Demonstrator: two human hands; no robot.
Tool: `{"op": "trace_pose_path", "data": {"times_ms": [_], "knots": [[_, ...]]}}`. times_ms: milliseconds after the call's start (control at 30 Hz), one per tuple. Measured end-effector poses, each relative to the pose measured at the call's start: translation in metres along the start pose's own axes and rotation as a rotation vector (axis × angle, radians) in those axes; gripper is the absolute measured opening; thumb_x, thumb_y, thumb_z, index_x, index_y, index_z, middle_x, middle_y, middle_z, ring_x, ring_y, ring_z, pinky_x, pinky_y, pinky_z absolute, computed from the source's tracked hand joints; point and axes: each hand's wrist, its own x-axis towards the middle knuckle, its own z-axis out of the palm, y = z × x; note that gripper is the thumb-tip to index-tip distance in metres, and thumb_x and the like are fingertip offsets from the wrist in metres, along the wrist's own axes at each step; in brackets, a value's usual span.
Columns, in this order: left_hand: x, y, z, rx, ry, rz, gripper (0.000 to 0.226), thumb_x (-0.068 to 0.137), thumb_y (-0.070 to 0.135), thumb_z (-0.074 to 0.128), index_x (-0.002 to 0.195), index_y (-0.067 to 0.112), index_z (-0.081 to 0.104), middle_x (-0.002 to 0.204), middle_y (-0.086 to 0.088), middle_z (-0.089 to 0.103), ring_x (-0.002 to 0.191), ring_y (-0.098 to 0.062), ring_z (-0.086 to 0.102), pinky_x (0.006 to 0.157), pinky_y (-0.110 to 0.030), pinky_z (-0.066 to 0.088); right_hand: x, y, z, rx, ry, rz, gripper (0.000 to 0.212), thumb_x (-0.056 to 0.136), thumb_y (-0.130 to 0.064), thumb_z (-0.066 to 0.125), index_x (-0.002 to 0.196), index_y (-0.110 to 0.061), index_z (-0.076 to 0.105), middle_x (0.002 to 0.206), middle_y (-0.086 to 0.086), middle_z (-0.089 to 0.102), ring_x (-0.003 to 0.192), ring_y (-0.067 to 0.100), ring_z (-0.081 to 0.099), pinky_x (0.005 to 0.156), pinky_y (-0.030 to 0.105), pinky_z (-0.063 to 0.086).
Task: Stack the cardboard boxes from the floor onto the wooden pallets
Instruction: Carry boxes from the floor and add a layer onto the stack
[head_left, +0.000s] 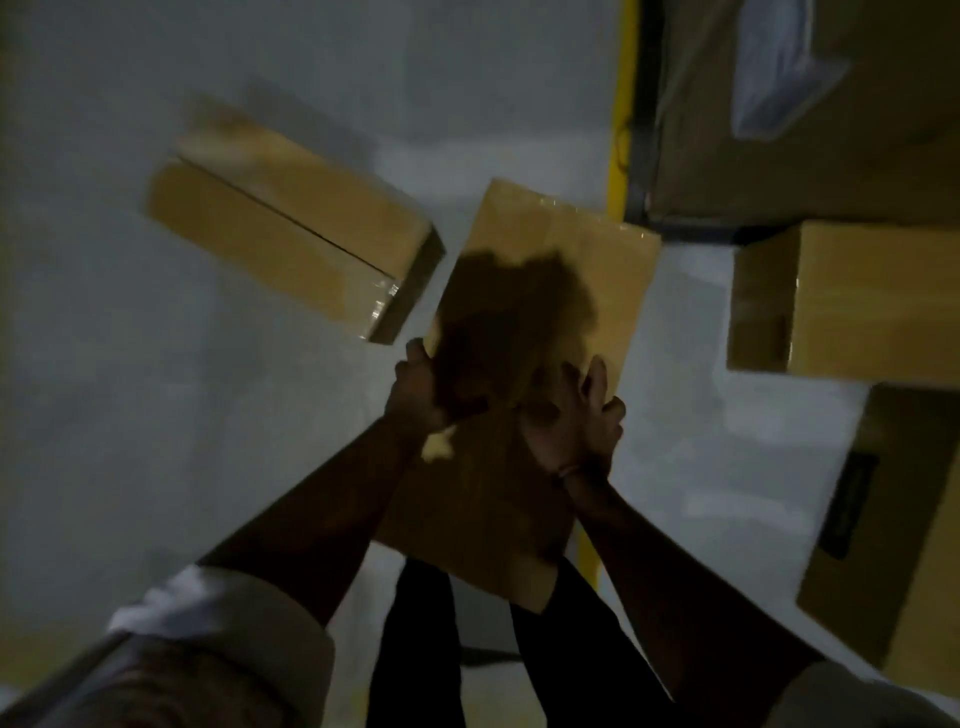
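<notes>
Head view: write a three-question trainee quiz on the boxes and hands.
1. True or false: the left hand and the right hand both grip the held box.
2. Pick one: the left box lies on A) the floor, B) a pallet, C) a shelf.
3. Fill in: the line painted on the floor is ____.

Key: 1 true; 2 A; 3 yellow.
</notes>
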Motion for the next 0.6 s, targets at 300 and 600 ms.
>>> {"op": "trace_pose_path", "data": {"times_ms": [300,600], "knots": [[-0.245,-0.016,-0.109,0.059,0.456,0.044,0.130,0.057,0.095,0.065,0.162,0.042,0.009,0.163,-0.014,0.016,0.141,-0.047,0.030,0.107,-0.056,0.043,-0.150,-0.117,-0.116,-0.187,-0.003,-0.513,0.085,0.082,-0.080,0.052,0.152,-0.035,0.036,0.168,-0.004,-0.002,0.142,0.044,0.011,0.109,0.056,0.027],[-0.451,-0.173,-0.102,-0.193,0.933,-0.204,0.119,0.064,0.100,0.051,0.161,0.044,0.010,0.162,-0.005,0.006,0.139,-0.040,0.027,0.114,-0.054,0.032,-0.360,-0.172,-0.094,-0.367,0.029,-1.028,0.081,0.081,-0.080,0.045,0.151,-0.042,0.032,0.168,-0.006,0.002,0.143,0.044,0.016,0.115,0.056,0.022]]}}
